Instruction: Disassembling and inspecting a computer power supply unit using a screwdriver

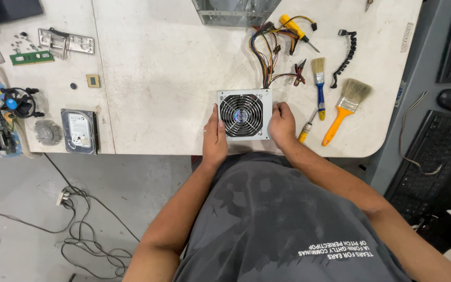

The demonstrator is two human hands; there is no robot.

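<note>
White and scuffed, the worktable (157,78) fills our view from above, its near edge at our waist, with grey floor and loose cables below. We stand over a boxy silver metal power supply with a round wire fan grille (244,114), which sits flat on the table near that edge, fan face up, its bundle of multicoloured wires (272,47) trailing away toward an open metal case (233,11) at the far edge. Our left hand (214,140) lies along the unit's left side, fingers straight and pressed to the casing; our right hand (282,124) cups the right side, fingers curled over the corner. Both grip the box between them rather than closing around it.

We judge the unit dense and rigid, heavy for its size, with smooth sheet-metal walls that could slide under sweaty palms. The solid side panels, where our hands already sit, look the safest purchase; the grille is thin wire, and the wire bundle would drag if lifted.

To the right lie a small blue-handled brush (319,86), a wider orange-handled brush (346,107), a yellow-handled screwdriver (305,130) and a black coiled cable wrap (346,56). To the left we see a silver hard drive (79,130), a green memory stick (32,57), a small square processor chip (93,80) and a black cooler fan with a blue hub (18,102).
</note>
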